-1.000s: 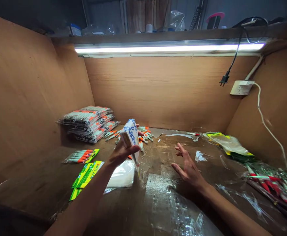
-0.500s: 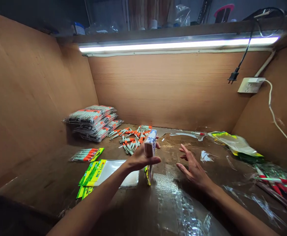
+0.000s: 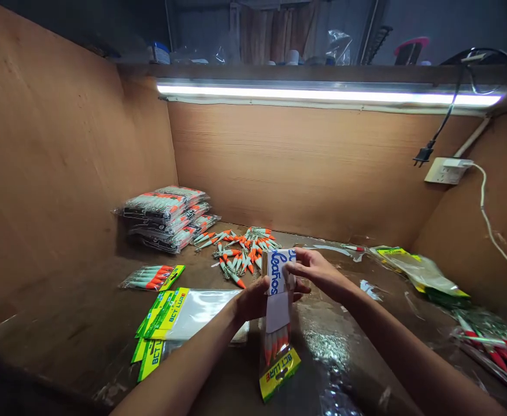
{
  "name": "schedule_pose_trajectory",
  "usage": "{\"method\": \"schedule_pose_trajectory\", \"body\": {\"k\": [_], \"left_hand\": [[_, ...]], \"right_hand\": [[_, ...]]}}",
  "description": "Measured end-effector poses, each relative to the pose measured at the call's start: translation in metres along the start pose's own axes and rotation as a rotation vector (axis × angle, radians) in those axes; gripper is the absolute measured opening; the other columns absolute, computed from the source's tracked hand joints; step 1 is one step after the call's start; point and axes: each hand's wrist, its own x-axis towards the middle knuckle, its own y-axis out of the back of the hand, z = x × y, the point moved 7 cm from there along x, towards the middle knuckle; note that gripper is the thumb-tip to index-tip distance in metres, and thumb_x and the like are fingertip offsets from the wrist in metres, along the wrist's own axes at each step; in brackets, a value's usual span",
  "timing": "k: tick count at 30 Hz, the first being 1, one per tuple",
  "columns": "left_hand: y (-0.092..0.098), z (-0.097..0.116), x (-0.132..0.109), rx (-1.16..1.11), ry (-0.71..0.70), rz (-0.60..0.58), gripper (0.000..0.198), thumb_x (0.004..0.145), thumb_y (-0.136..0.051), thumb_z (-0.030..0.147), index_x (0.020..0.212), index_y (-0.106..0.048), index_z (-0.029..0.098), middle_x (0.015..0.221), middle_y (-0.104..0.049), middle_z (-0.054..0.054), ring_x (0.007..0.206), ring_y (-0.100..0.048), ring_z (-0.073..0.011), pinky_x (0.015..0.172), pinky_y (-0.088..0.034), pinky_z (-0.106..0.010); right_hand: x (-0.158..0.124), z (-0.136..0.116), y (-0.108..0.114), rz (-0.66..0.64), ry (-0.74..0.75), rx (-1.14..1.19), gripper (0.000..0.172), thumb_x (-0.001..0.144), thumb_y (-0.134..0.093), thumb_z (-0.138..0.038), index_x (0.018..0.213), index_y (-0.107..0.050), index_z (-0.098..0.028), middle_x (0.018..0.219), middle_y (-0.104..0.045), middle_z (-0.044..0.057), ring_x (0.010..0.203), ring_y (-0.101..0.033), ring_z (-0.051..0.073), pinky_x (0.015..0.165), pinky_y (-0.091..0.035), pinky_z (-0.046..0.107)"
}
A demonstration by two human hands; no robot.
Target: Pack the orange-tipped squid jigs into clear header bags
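My left hand is closed around the left side of a white cardboard block with blue lettering. A clear bag of lures is held with it and hangs below, orange tips and its yellow-green BCT LURE header toward me. A plain white patch covers part of the bag. From the right, my right hand grips the block's upper edge, thumb on the front face and other fingers partly hidden behind. Behind the hands lies a loose pile of orange-and-white lures.
Empty BCT LURE bags lie left of my hands, with a filled lure packet beyond. Stacked lure packs stand at the back left. More bags and red-and-green lures lie right. A plug hangs above.
My right hand, open and apart before, has come left and taken hold of the block. The block has turned from edge-on to show its lettered face, and the lure bag now faces me.
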Motion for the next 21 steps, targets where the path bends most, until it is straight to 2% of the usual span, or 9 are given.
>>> {"method": "schedule_pose_trajectory", "body": {"k": [2,4,8,11,14,16,19,20,21], "left_hand": [[0.002,0.001,-0.002,-0.013,0.012,-0.008,0.095,0.067,-0.067,0.077,0.133,-0.056,0.01,0.139,-0.054,-0.022,0.138,-0.039,-0.0388,0.118,-0.019,-0.051],[0.004,0.004,-0.002,-0.047,0.008,-0.002,0.105,0.066,-0.063,0.083,0.14,-0.049,0.01,0.145,-0.047,-0.023,0.141,-0.034,-0.0392,0.117,-0.018,-0.052],[0.006,0.005,0.0,-0.14,0.01,0.03,0.107,0.071,-0.044,0.089,0.139,-0.049,0.006,0.145,-0.046,-0.026,0.14,-0.036,-0.0398,0.116,-0.02,-0.053],[0.006,0.003,0.003,-0.205,0.029,0.062,0.106,0.076,-0.034,0.09,0.139,-0.049,0.006,0.145,-0.046,-0.026,0.137,-0.04,-0.0395,0.114,-0.023,-0.052],[0.004,0.003,0.006,-0.263,0.031,0.076,0.101,0.078,-0.032,0.088,0.144,-0.042,0.011,0.142,-0.049,-0.025,0.134,-0.045,-0.0373,0.111,-0.024,-0.051],[0.004,0.004,0.007,-0.294,0.014,0.091,0.098,0.079,-0.034,0.086,0.148,-0.035,0.016,0.142,-0.05,-0.024,0.131,-0.049,-0.036,0.109,-0.027,-0.051],[0.007,0.004,0.008,-0.329,0.008,0.114,0.095,0.081,-0.039,0.083,0.151,-0.026,0.02,0.145,-0.046,-0.023,0.129,-0.05,-0.0352,0.106,-0.03,-0.05],[0.008,0.004,0.009,-0.336,0.009,0.12,0.095,0.081,-0.04,0.082,0.151,-0.025,0.019,0.146,-0.044,-0.023,0.129,-0.05,-0.0352,0.105,-0.031,-0.05],[0.009,0.004,0.009,-0.342,0.01,0.125,0.095,0.082,-0.041,0.081,0.151,-0.024,0.019,0.147,-0.043,-0.023,0.129,-0.05,-0.0351,0.104,-0.032,-0.049]], "right_hand": [[0.014,-0.003,-0.005,-0.005,-0.006,0.076,0.038,0.082,-0.072,-0.046,0.103,-0.067,-0.016,0.094,-0.073,0.005,0.082,-0.066,0.018,0.079,-0.051,0.031],[0.02,-0.003,-0.002,0.06,0.02,0.128,0.036,0.08,-0.074,-0.046,0.098,-0.067,-0.015,0.091,-0.072,0.005,0.081,-0.065,0.018,0.077,-0.049,0.029],[0.023,0.001,0.007,0.155,0.06,0.194,0.037,0.078,-0.075,-0.047,0.097,-0.067,-0.016,0.092,-0.073,0.006,0.082,-0.066,0.019,0.078,-0.05,0.031],[0.02,-0.004,0.034,0.361,0.173,0.311,0.037,0.08,-0.073,-0.049,0.1,-0.066,-0.019,0.097,-0.073,0.006,0.086,-0.066,0.021,0.082,-0.051,0.034],[0.005,-0.007,0.075,0.561,0.233,0.321,0.036,0.084,-0.066,-0.052,0.103,-0.064,-0.022,0.106,-0.071,0.007,0.092,-0.066,0.022,0.083,-0.052,0.036],[-0.013,-0.003,0.105,0.644,0.187,0.201,0.041,0.086,-0.061,-0.055,0.108,-0.063,-0.021,0.11,-0.069,0.009,0.094,-0.066,0.023,0.083,-0.053,0.038],[-0.053,0.007,0.14,0.83,0.058,-0.279,0.058,0.076,-0.071,-0.056,0.118,-0.061,-0.018,0.111,-0.067,0.013,0.096,-0.064,0.029,0.082,-0.052,0.043],[-0.07,0.008,0.144,0.919,0.049,-0.462,0.065,0.072,-0.074,-0.056,0.123,-0.06,-0.017,0.115,-0.066,0.014,0.099,-0.063,0.031,0.084,-0.051,0.045],[-0.082,0.011,0.142,0.953,0.038,-0.598,0.066,0.072,-0.074,-0.056,0.124,-0.06,-0.018,0.116,-0.065,0.015,0.101,-0.062,0.032,0.085,-0.05,0.046]]}}
